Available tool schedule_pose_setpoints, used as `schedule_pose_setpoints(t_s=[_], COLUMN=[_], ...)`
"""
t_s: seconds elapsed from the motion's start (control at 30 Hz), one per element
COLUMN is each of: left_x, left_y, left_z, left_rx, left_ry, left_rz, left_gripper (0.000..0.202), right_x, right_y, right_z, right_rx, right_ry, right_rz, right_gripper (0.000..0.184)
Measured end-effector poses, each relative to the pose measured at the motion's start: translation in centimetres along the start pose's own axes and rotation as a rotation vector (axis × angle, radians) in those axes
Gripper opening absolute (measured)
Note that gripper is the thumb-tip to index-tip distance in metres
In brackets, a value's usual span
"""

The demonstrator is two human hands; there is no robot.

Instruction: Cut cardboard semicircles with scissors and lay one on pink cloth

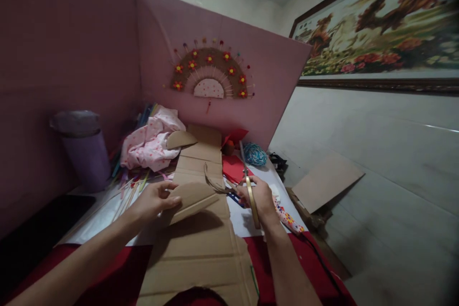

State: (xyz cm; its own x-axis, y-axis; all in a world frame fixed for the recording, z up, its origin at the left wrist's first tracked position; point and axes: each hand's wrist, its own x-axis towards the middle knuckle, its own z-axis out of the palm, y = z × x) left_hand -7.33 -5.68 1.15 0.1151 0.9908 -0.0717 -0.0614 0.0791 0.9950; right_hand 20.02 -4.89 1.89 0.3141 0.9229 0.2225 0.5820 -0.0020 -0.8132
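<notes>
My left hand (155,199) grips a rounded, fan-shaped piece of cardboard (191,199) and holds it above a long flattened cardboard sheet (201,244). My right hand (261,198) is closed on a pair of scissors with gold handles (251,196). The scissor blades point away from me, to the right of the cut piece. A thin curled cardboard offcut (211,182) hangs between the cut piece and the scissors.
A purple bin (86,153) stands at the left, with pink dotted cloth (152,143) and coloured sticks (131,186) beside it. Red paper (233,167), a ball of blue yarn (255,154) and a decorated fan (211,74) on the pink backboard lie ahead. A cardboard piece (326,179) leans at the right.
</notes>
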Motion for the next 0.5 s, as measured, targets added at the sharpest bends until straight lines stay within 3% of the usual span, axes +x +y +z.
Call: schedule_pose_setpoints(t_s=[0.1, 0.23, 0.4, 0.5], left_x=[-0.1, -0.1, 0.4, 0.6], left_y=[-0.4, -0.4, 0.5, 1.0], left_z=[-1.1, -1.6, 0.0, 1.2], left_rx=[0.05, 0.149, -0.023, -0.13], left_ry=[0.07, 0.145, 0.124, 0.174], left_rz=[0.023, 0.025, -0.034, 0.033], left_gripper=[0.034, 0.028, 0.028, 0.033], right_x=[-0.3, -1.0, -1.2, -1.2], right_y=[-0.1, -0.1, 0.1, 0.3], right_z=[-0.7, 0.0, 1.2, 1.5], right_rx=[-0.175, -0.349, -0.423, -0.423], right_ry=[-0.026, -0.05, -0.115, -0.121], right_rz=[-0.043, -0.048, -0.057, -0.072], right_gripper=[0.015, 0.023, 0.026, 0.029])
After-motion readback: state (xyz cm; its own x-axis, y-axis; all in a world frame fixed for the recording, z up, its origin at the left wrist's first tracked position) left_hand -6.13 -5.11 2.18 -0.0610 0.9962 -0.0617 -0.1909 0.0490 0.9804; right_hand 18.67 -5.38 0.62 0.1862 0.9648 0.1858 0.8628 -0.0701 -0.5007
